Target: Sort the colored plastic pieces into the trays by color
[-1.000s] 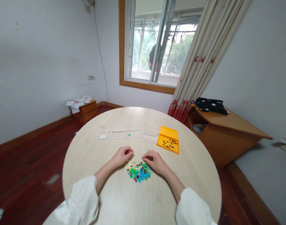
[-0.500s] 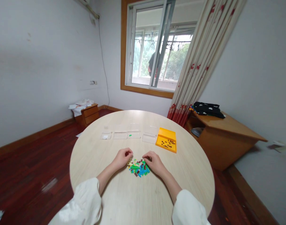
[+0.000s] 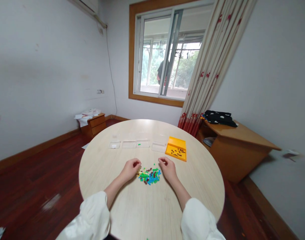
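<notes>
A loose pile of small blue, green, brown and yellow pieces [image 3: 151, 176] lies on the round pale table [image 3: 139, 206]. At its upper left edge is my left hand [image 3: 130, 169], its fingers pinched together. My right hand [image 3: 168, 168] is closed just beyond the pile's upper right side. Whatever either hand holds is too small to make out. Past the hands, an open yellow box [image 3: 184, 156] has several dark brown pieces in its near half. One clear tray [image 3: 146, 145] contains a small green piece.
More clear trays stand in the row: one at the far left [image 3: 114, 145], one beside it [image 3: 128, 145], and one by the yellow box [image 3: 159, 147]. A wooden desk [image 3: 245, 133] with dark cloth [image 3: 220, 118] is beyond the table's right edge.
My right hand has moved up and slightly right, away from the pile. A small green piece now shows apart at the pile's top. My left hand is nearly still; the view has shifted slightly.
</notes>
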`<action>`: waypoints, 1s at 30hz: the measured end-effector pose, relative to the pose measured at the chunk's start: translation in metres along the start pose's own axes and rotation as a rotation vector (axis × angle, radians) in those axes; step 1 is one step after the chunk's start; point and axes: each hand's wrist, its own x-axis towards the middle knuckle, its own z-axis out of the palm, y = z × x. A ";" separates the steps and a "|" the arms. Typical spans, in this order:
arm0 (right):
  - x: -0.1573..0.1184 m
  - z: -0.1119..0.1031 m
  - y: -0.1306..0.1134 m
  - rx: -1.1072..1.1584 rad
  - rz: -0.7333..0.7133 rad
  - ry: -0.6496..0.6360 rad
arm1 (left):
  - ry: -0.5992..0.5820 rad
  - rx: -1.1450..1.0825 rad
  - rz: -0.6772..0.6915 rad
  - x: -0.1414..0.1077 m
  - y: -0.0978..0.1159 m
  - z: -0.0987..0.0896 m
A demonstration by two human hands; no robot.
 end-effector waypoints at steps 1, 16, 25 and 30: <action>0.002 -0.001 0.002 0.011 0.013 0.050 | 0.003 -0.001 -0.001 0.000 -0.001 0.000; 0.044 -0.032 0.046 -0.007 0.170 0.586 | -0.031 -0.003 0.003 0.001 -0.002 0.000; 0.036 -0.032 0.035 -0.042 0.063 0.484 | -0.034 0.009 -0.002 0.000 0.001 -0.001; 0.020 -0.014 0.010 -0.044 -0.105 0.180 | -0.023 -0.002 -0.001 0.001 0.000 0.000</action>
